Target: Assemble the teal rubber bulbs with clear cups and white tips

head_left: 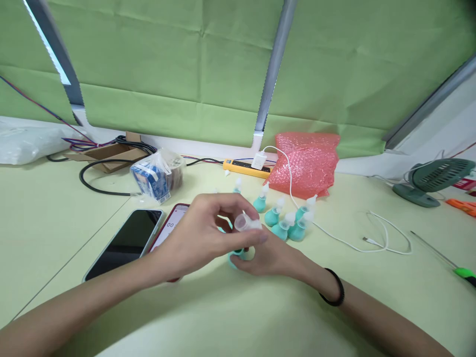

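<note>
My left hand (203, 235) pinches a small clear plastic cap (246, 223) between thumb and fingers, just above a teal bulb-shaped part (237, 255). Below it, my right hand (273, 255), with a black band on the wrist, grips that teal part against the pale green table (230, 317). Behind the hands stand several more teal bulbs with white tips (284, 223). Two phones lie to the left, one dark-screened (124, 243), and one in a red case (171, 225) partly hidden by my left hand.
A pink bubble-wrap bag (307, 163), a yellow power strip (247, 168) with a white charger and cable (372, 240), a bag of blue packets (158, 176), a cardboard box with black cables (111, 153), a green desk fan (431, 181) and a green-handled screwdriver (451, 263).
</note>
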Demonstrator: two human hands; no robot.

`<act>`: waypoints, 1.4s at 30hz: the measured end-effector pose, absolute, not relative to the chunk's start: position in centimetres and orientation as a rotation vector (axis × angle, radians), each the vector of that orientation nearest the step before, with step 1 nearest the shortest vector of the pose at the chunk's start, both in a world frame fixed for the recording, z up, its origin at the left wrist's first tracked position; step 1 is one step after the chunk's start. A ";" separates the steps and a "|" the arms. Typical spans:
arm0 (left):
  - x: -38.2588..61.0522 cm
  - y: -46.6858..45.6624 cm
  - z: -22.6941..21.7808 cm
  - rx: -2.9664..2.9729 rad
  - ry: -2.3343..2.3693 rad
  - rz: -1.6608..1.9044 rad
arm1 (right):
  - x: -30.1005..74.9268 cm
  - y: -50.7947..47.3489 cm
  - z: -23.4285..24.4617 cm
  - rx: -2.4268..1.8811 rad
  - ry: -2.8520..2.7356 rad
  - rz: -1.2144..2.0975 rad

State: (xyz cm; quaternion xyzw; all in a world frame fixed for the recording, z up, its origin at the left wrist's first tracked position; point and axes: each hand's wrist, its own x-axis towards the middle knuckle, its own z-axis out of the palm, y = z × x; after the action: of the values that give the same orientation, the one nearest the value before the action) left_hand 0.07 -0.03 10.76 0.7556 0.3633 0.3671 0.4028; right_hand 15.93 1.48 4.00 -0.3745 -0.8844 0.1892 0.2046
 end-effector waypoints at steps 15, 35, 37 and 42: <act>-1.0 4.2 8.7 2.409 1.019 0.146 | 16.9 4.2 0.9 -0.866 -2.456 1.115; -1.6 3.6 10.9 2.375 0.944 0.399 | 17.6 2.4 4.3 -0.963 -2.087 0.569; -1.5 3.4 10.9 2.355 0.913 0.463 | 17.6 2.1 4.8 -0.967 -2.073 0.534; -1.6 2.9 11.1 2.350 0.866 0.538 | 17.5 1.3 5.3 -0.986 -2.073 0.395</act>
State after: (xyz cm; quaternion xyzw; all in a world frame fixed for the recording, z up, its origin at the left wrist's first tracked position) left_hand -1.59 2.87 11.05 0.8791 0.3238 0.2012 0.2862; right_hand 17.47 1.31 5.29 -0.3887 -0.8177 0.1559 0.3950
